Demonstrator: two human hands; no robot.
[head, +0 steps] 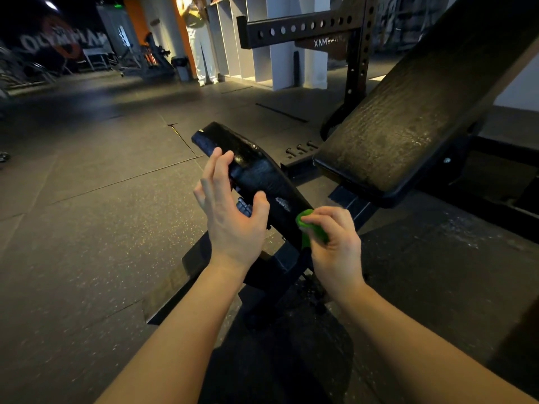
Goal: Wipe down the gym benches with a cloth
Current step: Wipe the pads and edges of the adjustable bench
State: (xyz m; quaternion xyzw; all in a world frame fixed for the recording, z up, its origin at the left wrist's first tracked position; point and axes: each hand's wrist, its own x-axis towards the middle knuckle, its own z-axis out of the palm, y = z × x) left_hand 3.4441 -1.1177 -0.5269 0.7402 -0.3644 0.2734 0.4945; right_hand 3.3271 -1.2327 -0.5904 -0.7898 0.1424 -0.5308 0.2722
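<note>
Green cloth mostly hidden inside right hand.

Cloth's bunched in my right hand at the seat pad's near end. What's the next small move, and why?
Probably press the green cloth onto the seat pad and sweep away from you, over the whitish patch just ahead. The right hand grips it bunched at the pad's near end.

Dim room, warm cast. Brightest patch at far white partitions; sheen on seat pad. Edges curved, background blurred.
</note>
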